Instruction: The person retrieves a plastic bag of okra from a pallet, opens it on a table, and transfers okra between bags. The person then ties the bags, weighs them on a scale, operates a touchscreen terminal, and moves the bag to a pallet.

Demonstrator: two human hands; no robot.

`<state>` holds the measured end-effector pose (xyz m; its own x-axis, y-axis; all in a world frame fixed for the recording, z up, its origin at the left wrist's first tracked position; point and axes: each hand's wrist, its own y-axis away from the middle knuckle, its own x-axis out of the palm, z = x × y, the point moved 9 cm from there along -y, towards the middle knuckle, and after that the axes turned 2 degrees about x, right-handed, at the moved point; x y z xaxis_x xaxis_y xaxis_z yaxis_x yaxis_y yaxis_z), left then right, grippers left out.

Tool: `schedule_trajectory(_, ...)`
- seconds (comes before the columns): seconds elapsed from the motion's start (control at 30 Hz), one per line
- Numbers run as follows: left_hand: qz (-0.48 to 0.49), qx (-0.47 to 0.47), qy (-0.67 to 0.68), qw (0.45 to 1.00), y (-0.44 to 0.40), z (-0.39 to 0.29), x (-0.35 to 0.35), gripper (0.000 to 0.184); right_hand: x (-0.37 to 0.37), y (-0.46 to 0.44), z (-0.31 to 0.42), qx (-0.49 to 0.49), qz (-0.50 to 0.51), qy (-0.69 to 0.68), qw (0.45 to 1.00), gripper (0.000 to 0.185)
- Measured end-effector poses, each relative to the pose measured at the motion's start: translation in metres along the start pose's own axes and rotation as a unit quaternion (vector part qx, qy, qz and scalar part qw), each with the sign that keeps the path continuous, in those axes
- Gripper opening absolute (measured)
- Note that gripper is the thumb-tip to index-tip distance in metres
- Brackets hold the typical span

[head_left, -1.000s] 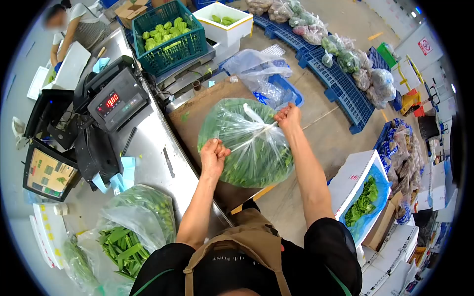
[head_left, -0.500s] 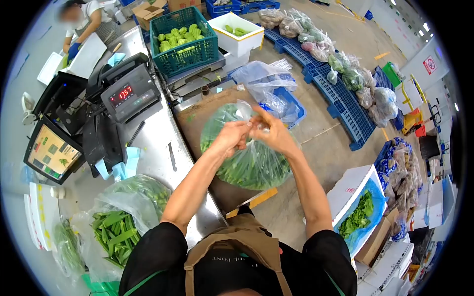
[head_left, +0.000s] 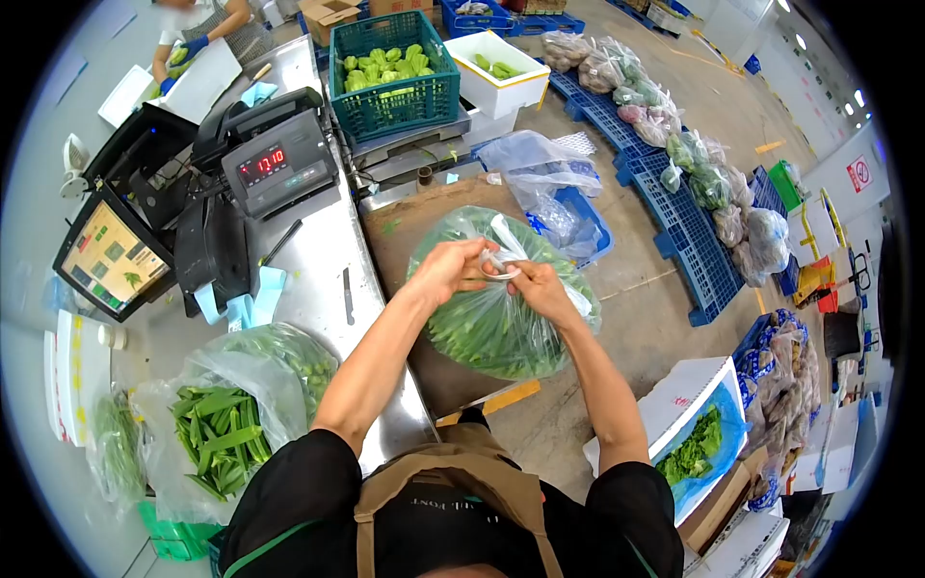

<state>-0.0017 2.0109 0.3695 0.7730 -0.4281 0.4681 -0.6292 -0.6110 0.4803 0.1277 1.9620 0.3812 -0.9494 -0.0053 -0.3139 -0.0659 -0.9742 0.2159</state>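
Note:
A clear plastic bag [head_left: 496, 339] full of green vegetables rests on the brown platform [head_left: 397, 252] in front of me. My left hand [head_left: 451, 271] is closed, pinching the bag's gathered neck. On the other side of that neck, my right hand [head_left: 541, 291] grips the plastic with fingers and thumb. Between the two hands the twisted plastic forms a small loop. White ends of the bag stick out beyond my fingers. Which vegetable fills the bag I cannot tell through the plastic.
On the steel counter at left are a scale display [head_left: 274, 166], a touchscreen [head_left: 114, 252] and a knife [head_left: 348, 297]. An open bag of okra [head_left: 220, 435] lies nearer. A green crate [head_left: 393, 106] stands ahead; blue pallets [head_left: 665, 220] hold bagged produce. A person works at far left.
My hands have drawn the bag's neck into a twisted loop, and the right hand's raised fingers have come down onto it. The display reading has changed. The whole view has shifted slightly.

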Motion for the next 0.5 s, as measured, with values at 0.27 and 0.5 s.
schedule_trajectory(0.27, 0.090, 0.231, -0.247, 0.937, -0.002, 0.015, -0.002, 0.034, -0.011, 0.004, -0.029, -0.012, 0.079, -0.199, 0.977, 0.014)
schedule_trajectory(0.5, 0.060, 0.232, -0.267, 0.933, -0.030, 0.029, 0.008, 0.027, -0.006, 0.021, 0.040, -0.362, -0.091, 0.234, 0.898, 0.011)
